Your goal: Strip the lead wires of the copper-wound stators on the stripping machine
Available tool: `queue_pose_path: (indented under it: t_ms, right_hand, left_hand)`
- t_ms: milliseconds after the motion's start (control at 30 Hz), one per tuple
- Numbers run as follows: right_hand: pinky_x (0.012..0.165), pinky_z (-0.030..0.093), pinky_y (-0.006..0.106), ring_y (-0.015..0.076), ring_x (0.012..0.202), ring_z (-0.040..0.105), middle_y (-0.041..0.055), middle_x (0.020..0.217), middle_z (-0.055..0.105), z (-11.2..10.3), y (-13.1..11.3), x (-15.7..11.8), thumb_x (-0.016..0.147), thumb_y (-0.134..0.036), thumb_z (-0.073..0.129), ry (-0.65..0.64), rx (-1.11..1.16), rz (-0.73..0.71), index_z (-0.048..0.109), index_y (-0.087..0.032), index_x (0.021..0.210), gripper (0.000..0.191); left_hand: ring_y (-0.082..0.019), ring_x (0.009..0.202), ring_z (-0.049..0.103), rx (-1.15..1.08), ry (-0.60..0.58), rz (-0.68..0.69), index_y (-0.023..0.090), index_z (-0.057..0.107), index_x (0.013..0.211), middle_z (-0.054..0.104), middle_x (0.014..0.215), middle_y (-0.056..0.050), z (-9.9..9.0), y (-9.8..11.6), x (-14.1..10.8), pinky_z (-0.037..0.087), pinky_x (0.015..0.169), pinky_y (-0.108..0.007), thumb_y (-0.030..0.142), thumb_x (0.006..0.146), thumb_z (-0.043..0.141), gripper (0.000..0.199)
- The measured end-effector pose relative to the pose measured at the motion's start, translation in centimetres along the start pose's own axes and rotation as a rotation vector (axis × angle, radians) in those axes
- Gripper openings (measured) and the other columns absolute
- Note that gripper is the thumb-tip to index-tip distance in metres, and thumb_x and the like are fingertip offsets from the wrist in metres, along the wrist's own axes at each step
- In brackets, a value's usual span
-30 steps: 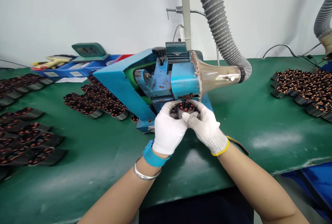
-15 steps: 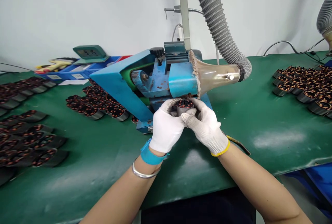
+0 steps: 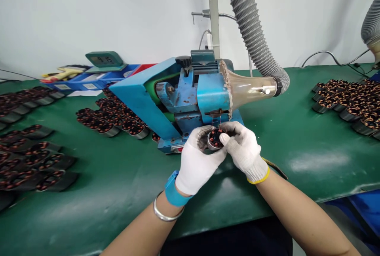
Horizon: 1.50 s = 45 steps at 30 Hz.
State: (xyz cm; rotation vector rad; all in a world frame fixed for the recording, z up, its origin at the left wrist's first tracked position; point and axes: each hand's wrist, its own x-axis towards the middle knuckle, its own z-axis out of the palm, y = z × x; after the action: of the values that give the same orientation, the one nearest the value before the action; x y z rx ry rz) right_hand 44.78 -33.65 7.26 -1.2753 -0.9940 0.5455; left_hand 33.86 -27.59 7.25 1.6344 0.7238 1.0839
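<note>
A round motor stator (image 3: 215, 140) with copper windings and thin wires standing up from it is held between both gloved hands. My left hand (image 3: 198, 155) wraps its left side and underside. On its right side, my right hand (image 3: 244, 147) grips it, the thumb resting on the top. Just behind the hands stands a blue machine (image 3: 211, 91) with a narrow slot in its lower front, close above the wire ends. A translucent funnel (image 3: 249, 86) joins the machine's right side to a grey ribbed hose (image 3: 255, 26).
Groups of stators lie at the left (image 3: 55, 161), behind the machine's left side (image 3: 109, 123) and at the far right (image 3: 353, 101) on the green table (image 3: 118, 204). Blue bins (image 3: 80, 82) and a green digital display (image 3: 103, 59) are at the back left.
Both hands have drawn the stator down and slightly right, away from the machine's slot. The stator now tilts, and its upright wires and the slot show. The view has shifted slightly.
</note>
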Motion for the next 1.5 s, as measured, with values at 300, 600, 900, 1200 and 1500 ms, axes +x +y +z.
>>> queue_pose_path:
  t_ms: [300,600,900,1200,1500]
  right_hand:
    - [0.071,0.055,0.031,0.0160,0.069,0.061,0.0000,0.071,0.061,-1.4,0.3,2.1,0.075,-0.045,0.066,0.421,0.383,0.147,0.058,-0.020,0.081,0.027]
    - [0.082,0.054,0.029,0.0186,0.091,0.065,0.0039,0.098,0.070,0.9,0.2,0.2,0.083,-0.041,0.063,-0.114,0.190,0.166,0.065,-0.018,0.109,0.035]
    - [0.085,0.052,0.029,0.0194,0.091,0.063,0.0015,0.078,0.063,1.0,-0.9,1.9,0.085,-0.040,0.058,-0.030,0.183,0.156,0.068,-0.016,0.107,0.034]
    - [0.081,0.055,0.030,0.0207,0.089,0.064,0.0011,0.073,0.061,1.1,0.0,1.9,0.082,-0.048,0.061,-0.016,0.281,0.200,0.067,-0.016,0.110,0.043]
    - [0.090,0.055,0.033,0.0227,0.102,0.066,0.0064,0.110,0.069,0.8,1.1,0.8,0.079,-0.047,0.070,-0.049,0.339,0.167,0.063,-0.020,0.112,0.043]
  left_hand:
    - [-0.022,0.091,0.067,0.040,0.050,-0.026,0.020,0.049,0.098,0.066,0.100,-0.006,-0.4,-1.0,-0.2,0.056,0.084,-0.037,0.031,0.057,0.083,0.054]
    - [-0.027,0.105,0.067,-0.013,0.032,-0.104,0.016,0.057,0.113,0.069,0.113,-0.012,-0.3,0.0,0.2,0.055,0.094,-0.041,0.038,0.064,0.075,0.057]
    - [-0.030,0.104,0.067,-0.062,0.068,-0.061,0.013,0.064,0.107,0.071,0.108,-0.011,0.2,1.1,2.2,0.053,0.098,-0.045,0.037,0.056,0.084,0.060]
    - [-0.028,0.103,0.068,-0.059,0.047,-0.042,0.013,0.064,0.108,0.072,0.108,-0.011,0.5,1.2,2.4,0.054,0.096,-0.044,0.029,0.061,0.080,0.053]
    - [-0.026,0.107,0.067,-0.088,0.000,0.077,0.015,0.058,0.113,0.068,0.115,-0.011,0.2,-0.5,1.3,0.055,0.098,-0.041,0.027,0.067,0.074,0.050]
